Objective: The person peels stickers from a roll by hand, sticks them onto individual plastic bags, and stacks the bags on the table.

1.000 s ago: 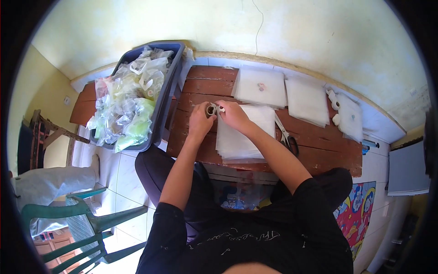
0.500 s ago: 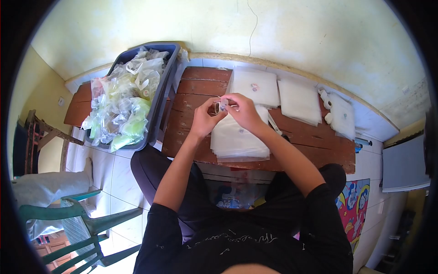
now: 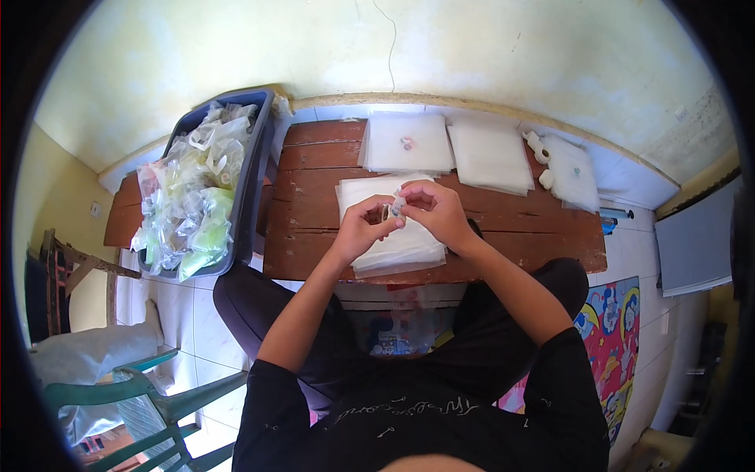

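My left hand (image 3: 364, 231) is closed around a small roll of stickers (image 3: 388, 212), its fingers curled about it. At the roll's right side, my right hand (image 3: 439, 219) pinches a small pale sticker (image 3: 399, 203) between thumb and forefinger; the fingers partly hide it. Both hands are close together above a stack of clear plastic bags (image 3: 385, 256) lying near the table's front edge. Behind them lies another bag stack (image 3: 405, 149) with a small round sticker on its top bag.
Two more bag stacks, one in the middle (image 3: 489, 160) and one at the right (image 3: 572, 175), lie along the wall. Small white rolls (image 3: 544, 178) sit between these. A dark tub (image 3: 250, 185) full of filled plastic bags stands left of the brown wooden table (image 3: 307, 204). A green chair (image 3: 157, 401) is lower left.
The camera view has shifted, so the table and tub appear farther left. My hands remain together at the sticker roll and now appear lower, more directly over the front bag stack.
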A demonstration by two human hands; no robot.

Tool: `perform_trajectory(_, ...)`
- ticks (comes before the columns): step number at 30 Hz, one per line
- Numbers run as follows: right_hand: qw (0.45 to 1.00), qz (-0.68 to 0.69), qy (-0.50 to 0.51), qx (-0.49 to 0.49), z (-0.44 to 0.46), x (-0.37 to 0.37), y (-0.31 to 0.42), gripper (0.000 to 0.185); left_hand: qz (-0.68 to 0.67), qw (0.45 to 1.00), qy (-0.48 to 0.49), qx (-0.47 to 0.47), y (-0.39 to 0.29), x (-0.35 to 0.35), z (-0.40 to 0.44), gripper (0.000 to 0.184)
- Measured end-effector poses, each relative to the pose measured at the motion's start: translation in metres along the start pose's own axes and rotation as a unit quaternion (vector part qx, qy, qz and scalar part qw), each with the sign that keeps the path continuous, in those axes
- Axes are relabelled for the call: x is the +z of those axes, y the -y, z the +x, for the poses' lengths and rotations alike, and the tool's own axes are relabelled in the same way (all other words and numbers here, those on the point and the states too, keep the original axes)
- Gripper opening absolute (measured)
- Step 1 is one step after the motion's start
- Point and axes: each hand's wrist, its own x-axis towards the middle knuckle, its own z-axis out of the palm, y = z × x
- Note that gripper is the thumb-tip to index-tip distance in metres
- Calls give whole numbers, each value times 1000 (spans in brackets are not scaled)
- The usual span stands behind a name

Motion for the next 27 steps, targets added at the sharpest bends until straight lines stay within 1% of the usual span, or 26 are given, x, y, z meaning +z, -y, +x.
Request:
perform_trajectory(1, 999, 32, 5, 28, 0, -2, 0, 25, 13, 1000, -2, -9, -1, 1, 1, 32)
perform_trajectory(2, 999, 31, 3, 27, 0, -4, 0, 25, 13, 1000, 0, -8, -1, 3, 2, 32)
perform_trajectory(4, 997, 58, -3, 45, -1, -4, -1, 27, -12, 1000, -18, -15, -1, 8, 0, 24)
perform_trajectory(5, 997, 58, -3, 46, -2, -5, -1, 27, -12, 1000, -18, -16, 3, 8, 0, 24)
perform_trajectory(6, 996, 55, -1, 69, -2, -7, 3, 29, -27, 999, -17, -28, 9, 7, 0, 20)
perform_trajectory(7, 994, 53, 2, 93, -4, -8, 4, 31, -42, 998, -17, -40, 15, 6, 0, 20)
perform_trajectory(8, 994, 53, 1, 94, -5, -7, 3, 31, -42, 998, -16, -42, 21, 5, 0, 20)
perform_trajectory(10, 993, 90, -28, 68, -7, -5, 1, 35, -105, 993, 7, -60, 24, 6, 0, 29)
perform_trajectory(11, 993, 91, -28, 69, -7, -4, 1, 35, -106, 993, 7, -61, 26, 8, -1, 29)
perform_trajectory(13, 988, 122, -42, 81, -8, -3, 0, 35, -148, 984, -9, -103, 17, 15, -3, 35)
perform_trajectory(14, 988, 123, -42, 81, -8, -4, -1, 35, -148, 983, -9, -104, 15, 15, -3, 35)
perform_trajectory(16, 995, 42, -30, 85, -8, -9, -6, 35, -149, 982, 8, -114, 13, 13, -2, 30)
perform_trajectory(19, 994, 8, -30, 107, -5, -16, -12, 32, -117, 988, 22, -99, 8, 11, -3, 25)
perform_trajectory(23, 989, 60, -31, 129, -5, -18, -14, 29, -114, 987, 31, -106, 5, 10, -3, 21)
perform_trajectory(24, 995, -43, -65, 66, -6, -15, -11, 27, -108, 989, 18, -102, 7, 11, -3, 22)
perform_trajectory(25, 985, -145, -99, 2, -7, -13, -8, 24, -102, 990, 5, -98, 8, 12, -3, 22)
perform_trajectory(26, 985, -145, -99, 2, -7, -12, -6, 24, -102, 990, 6, -98, 10, 12, -2, 22)
perform_trajectory(27, 957, -252, -107, -99, -8, -11, -5, 21, -96, 991, -23, -95, 11, 13, -2, 22)
